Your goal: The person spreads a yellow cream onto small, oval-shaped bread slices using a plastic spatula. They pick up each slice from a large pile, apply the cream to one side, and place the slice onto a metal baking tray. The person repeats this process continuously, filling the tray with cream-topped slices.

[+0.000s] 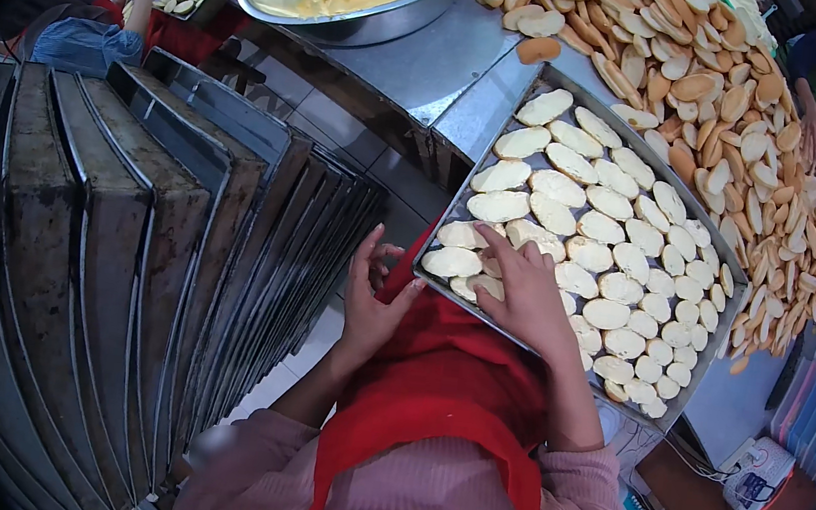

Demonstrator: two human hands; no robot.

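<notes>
The right hand (525,289) is pressing flat, fingers loosely spread, on pale, creamy-topped oval bread slices (502,266) lying at the near corner of a dull metal baking tray (722,321). The left hand (370,296) is hovering empty, fingers curled apart, just beside the tray's edge. Dark, worn trays (130,223) are standing stacked on the left; a heap of golden-brown slices (745,122) is lying beyond.

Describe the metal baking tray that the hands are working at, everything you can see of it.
The baking tray is a shallow rectangular pan of grey, worn-looking metal with a raised rim, lying flat on the steel table, its near end jutting past the table edge toward the person. Rows of pale, spread-topped bread slices nearly fill it. The right hand rests on slices at its near end; the left hand hovers just off its near corner, not touching.
</notes>
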